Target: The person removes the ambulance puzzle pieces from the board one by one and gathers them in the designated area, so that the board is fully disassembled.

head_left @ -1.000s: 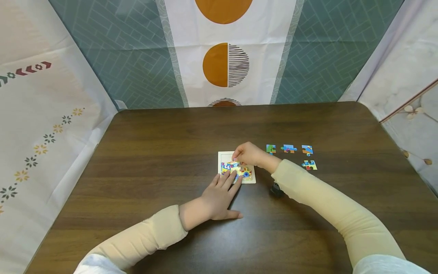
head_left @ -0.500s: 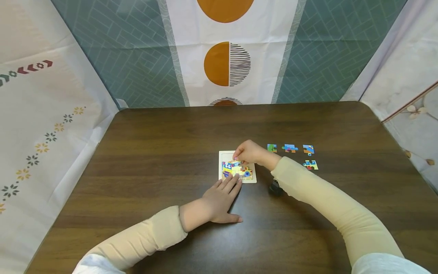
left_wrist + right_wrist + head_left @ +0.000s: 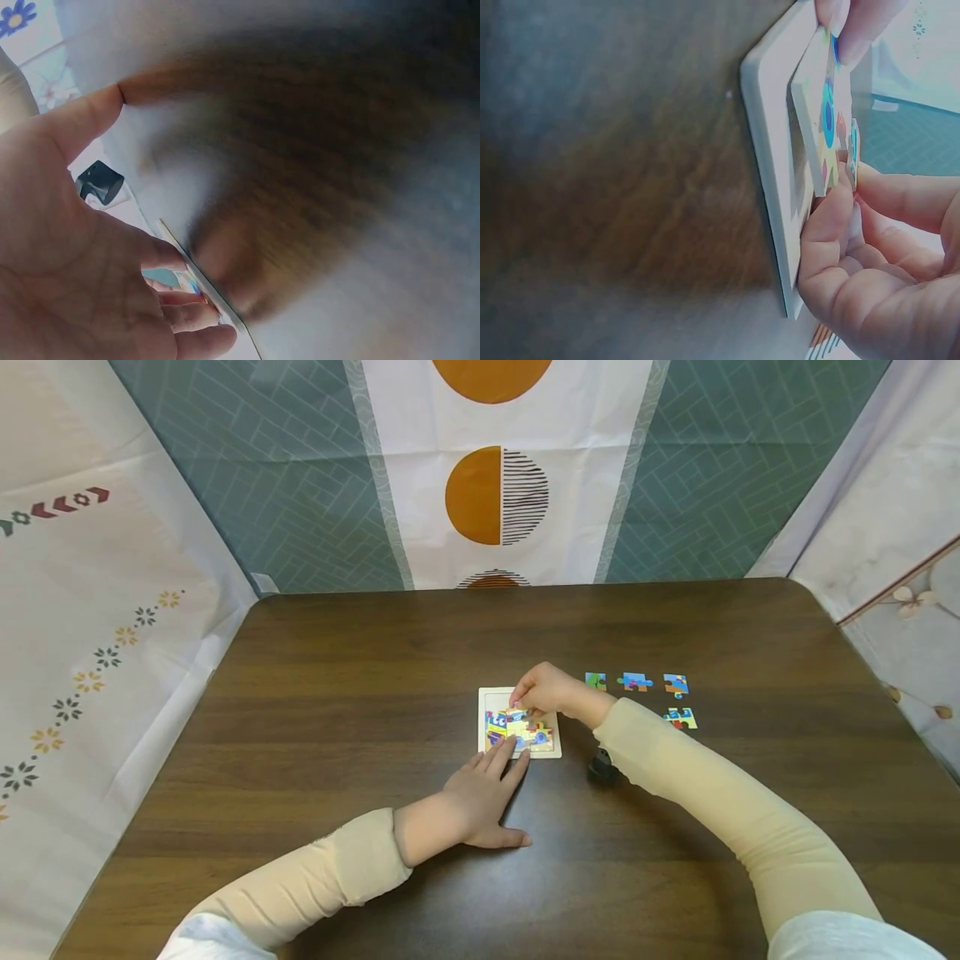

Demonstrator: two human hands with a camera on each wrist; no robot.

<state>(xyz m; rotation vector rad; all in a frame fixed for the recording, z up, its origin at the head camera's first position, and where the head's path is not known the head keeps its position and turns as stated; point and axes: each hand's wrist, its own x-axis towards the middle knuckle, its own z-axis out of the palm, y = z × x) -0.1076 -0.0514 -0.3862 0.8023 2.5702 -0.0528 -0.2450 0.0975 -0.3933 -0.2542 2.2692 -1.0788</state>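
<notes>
A small jigsaw puzzle in a pale frame (image 3: 482, 727) lies on the wooden table, with its lower part filled by joined colourful pieces (image 3: 536, 739). My left hand (image 3: 476, 806) is spread, its straight fingertips resting on the puzzle's near edge and its thumb held out to the side. Above the joined pieces, my right hand (image 3: 551, 689) pinches a small jigsaw piece (image 3: 856, 154) between thumb and fingertips. In the right wrist view, the joined pieces (image 3: 825, 112) stand slightly raised and tilted over the frame. The right fingers partly hide the puzzle's upper right.
Several loose jigsaw pieces (image 3: 635, 682) lie right of the frame, one of them (image 3: 680, 718) lower, close to the right sleeve (image 3: 675, 768). A black device (image 3: 602, 768) sits under the right wrist. Patterned cloth (image 3: 300, 485) hangs behind the table (image 3: 360, 660).
My left fingertips have drawn back a little towards the puzzle's near edge, uncovering more of its picture. The right hand stays over the same spot, still pinching the jigsaw piece.
</notes>
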